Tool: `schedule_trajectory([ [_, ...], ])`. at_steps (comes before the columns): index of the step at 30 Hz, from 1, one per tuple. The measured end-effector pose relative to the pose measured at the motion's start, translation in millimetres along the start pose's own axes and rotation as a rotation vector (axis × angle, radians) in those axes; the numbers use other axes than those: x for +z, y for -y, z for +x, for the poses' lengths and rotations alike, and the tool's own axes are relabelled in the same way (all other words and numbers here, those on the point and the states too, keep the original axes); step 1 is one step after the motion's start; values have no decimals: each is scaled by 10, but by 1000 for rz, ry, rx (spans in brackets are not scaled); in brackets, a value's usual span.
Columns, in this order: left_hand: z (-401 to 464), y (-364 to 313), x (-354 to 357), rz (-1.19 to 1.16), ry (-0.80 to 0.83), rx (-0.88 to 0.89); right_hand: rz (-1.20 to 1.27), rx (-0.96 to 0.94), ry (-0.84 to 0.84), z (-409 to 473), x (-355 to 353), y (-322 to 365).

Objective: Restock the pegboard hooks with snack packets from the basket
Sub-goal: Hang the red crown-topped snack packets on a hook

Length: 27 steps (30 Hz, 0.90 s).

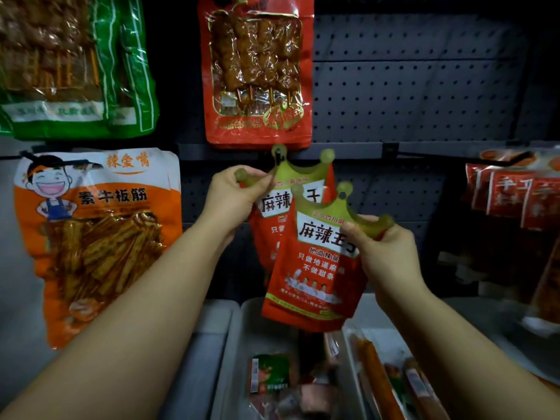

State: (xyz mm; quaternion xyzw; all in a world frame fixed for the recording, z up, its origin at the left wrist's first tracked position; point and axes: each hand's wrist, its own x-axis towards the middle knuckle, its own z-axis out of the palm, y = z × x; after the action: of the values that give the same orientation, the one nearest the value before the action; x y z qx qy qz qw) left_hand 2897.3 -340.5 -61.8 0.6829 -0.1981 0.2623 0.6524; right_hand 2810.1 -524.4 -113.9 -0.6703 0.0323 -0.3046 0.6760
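Two red snack packets with green crown-shaped tops are in the middle of the head view. The rear packet (298,177) hangs by its crown hole on a black pegboard hook (277,154), and my left hand (233,198) pinches its left crown point. In front and lower, the second packet (315,268) is held free of any hook. My right hand (385,253) grips its right crown point. Below, the basket (239,334) holds more packets (269,374).
The dark pegboard (409,86) is bare at the upper right. A red skewer packet (257,71) hangs above, a green one (75,62) and an orange one (94,231) on the left, red packs (512,195) on the right. Sausage sticks (378,380) lie in a tray at lower right.
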Motion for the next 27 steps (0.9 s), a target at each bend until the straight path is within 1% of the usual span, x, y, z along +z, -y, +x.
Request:
schedule_trajectory([
  [2,75,5,-3,62,-39,-9,-22,-25,23,-44,-68,10],
  [7,260,18,66,115,-79,-75,-23,-57,127,-164,-205,147],
  [11,393,85,153,159,-128,-111,-34,-92,166,-232,-223,246],
  [13,439,140,193,179,-146,-139,-5,-76,179,-253,-236,270],
  [16,421,180,210,91,-129,-191,29,-55,213,-274,-254,302],
  [18,347,151,172,81,-137,-168,35,-58,234,-291,-253,322],
  [20,202,36,87,23,-157,-137,34,-81,249,-312,-253,338],
  [22,17,-146,-36,-52,-90,-121,31,-119,254,-340,-247,360],
  [27,-515,-584,-367,-78,222,-7,11,-228,261,-410,-169,454],
])
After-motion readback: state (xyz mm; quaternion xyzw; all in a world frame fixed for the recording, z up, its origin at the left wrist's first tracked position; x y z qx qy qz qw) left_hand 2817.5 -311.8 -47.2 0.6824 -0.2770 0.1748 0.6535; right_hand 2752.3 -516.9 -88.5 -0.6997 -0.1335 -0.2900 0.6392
